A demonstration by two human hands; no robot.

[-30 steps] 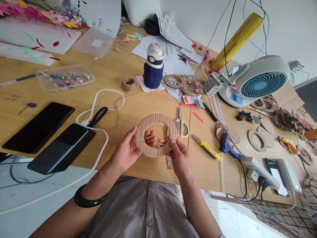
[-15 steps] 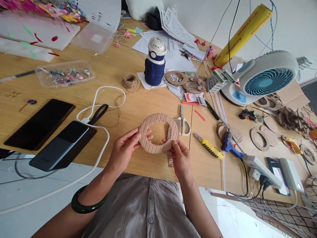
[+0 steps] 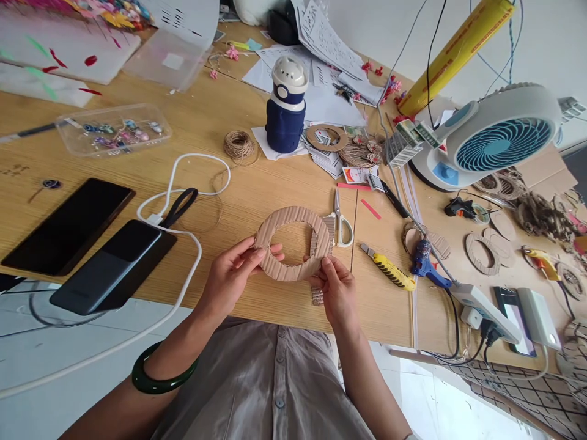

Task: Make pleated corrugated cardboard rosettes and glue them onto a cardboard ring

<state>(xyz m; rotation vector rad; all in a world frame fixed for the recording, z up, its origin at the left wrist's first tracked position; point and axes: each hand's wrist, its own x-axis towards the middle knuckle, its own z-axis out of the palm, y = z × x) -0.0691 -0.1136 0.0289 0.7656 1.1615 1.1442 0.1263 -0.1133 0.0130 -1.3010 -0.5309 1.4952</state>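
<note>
Writing first, as far as my feed lets me read it. The yellow roll leaning at the back carries red lettering, too small at this range for me to make out. The loose sheets near the wall bear black printed shapes, and the clear plastic box at the far left has a white sticker I can't read either. A small card beyond the scissors shows red and yellow print, its wording lost to me. There are dark marks on the wood at the left edge of the tabletop, equally illegible from here.

Now the grip on each side. My left grip pinches the left edge of a corrugated cardboard ring, thumb on the near face, fingers behind, with fingertips showing through the hole. My right grip pinches the ring's lower right edge, thumb on top and the other fingers curled underneath; I can't tell exactly how those lie. The ring sits between both hands, over the front of the tabletop, tilted towards me. Behind its right side is a corrugated strip, partly covered by the ring; whether my right fingers touch it, I can't tell. The scissors lie just beside the strip, and the yellow cutter lies to the right of my right grip.
</note>
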